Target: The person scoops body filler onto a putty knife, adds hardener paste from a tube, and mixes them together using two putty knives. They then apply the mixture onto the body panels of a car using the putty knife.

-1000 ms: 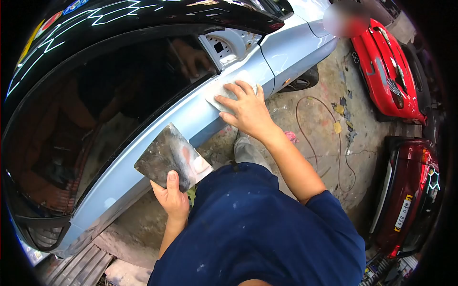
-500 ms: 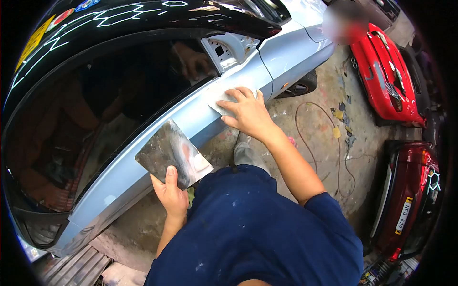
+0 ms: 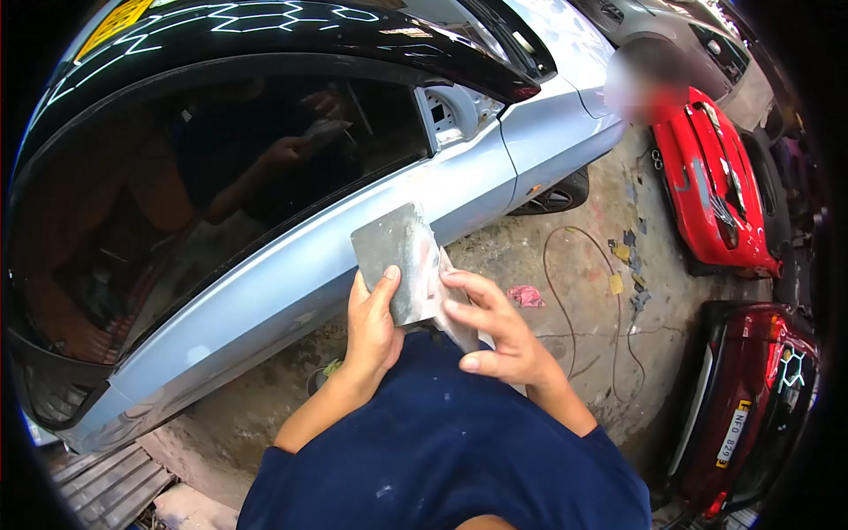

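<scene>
My left hand grips a dark, flat mixing plate from below, thumb on its face. Whitish-pink filler is smeared along the plate's right side. In my right hand is a thin, pale flat spreader, fingers along one face and thumb at its lower end. The spreader's edge meets the plate's right edge, where the filler lies. Both hands are in front of my body, close to the light blue car's door. A whitish patch shows on the panel beyond the plate.
The car's dark side window fills the left. On the concrete floor lie a thin hose, a pink crumpled cloth and scattered scraps. A red car bumper and a dark red car stand at right.
My right hand has come off the blue panel and back to the plate with the spreader. My left hand has moved the plate to the right and turned it more upright.
</scene>
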A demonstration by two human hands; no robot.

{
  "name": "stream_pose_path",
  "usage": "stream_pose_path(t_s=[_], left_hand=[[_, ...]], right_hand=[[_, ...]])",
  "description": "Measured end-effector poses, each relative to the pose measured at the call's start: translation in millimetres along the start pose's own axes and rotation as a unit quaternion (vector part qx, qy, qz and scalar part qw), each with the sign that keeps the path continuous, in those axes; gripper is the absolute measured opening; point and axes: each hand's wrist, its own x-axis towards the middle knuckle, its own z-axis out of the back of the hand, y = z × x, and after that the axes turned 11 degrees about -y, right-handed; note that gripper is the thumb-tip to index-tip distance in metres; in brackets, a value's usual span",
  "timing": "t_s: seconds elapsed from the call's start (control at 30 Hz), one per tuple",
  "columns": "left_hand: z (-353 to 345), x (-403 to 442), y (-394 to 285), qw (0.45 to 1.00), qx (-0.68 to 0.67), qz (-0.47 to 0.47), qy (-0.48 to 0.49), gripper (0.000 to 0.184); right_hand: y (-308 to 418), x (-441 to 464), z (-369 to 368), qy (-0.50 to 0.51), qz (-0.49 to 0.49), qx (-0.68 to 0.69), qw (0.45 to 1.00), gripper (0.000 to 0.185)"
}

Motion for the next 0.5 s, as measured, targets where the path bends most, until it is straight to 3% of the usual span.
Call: stream_pose_path(t_s=[0.2,0.23,0.4,0.5], left_hand=[[16,-13,10,0.999,-0.022,0.007,-0.046,0.035],[20,-17,8,0.998,-0.032,-0.001,-0.05,0.035],[24,-35,-15,0.97,0.011,-0.234,-0.073,0.037],[25,-22,-11,0.94,0.063,-0.314,-0.115,0.037]], right_hand=[[-19,-30,9,0.013,-0.075,-0.225,0.971,0.051],[-22,-33,17,0.039,-0.089,-0.308,0.946,0.05],[-43,-4,20,-0.05,-0.001,-0.472,0.88,0.045],[-25,27,9,-0.058,0.061,-0.411,0.908,0.045]])
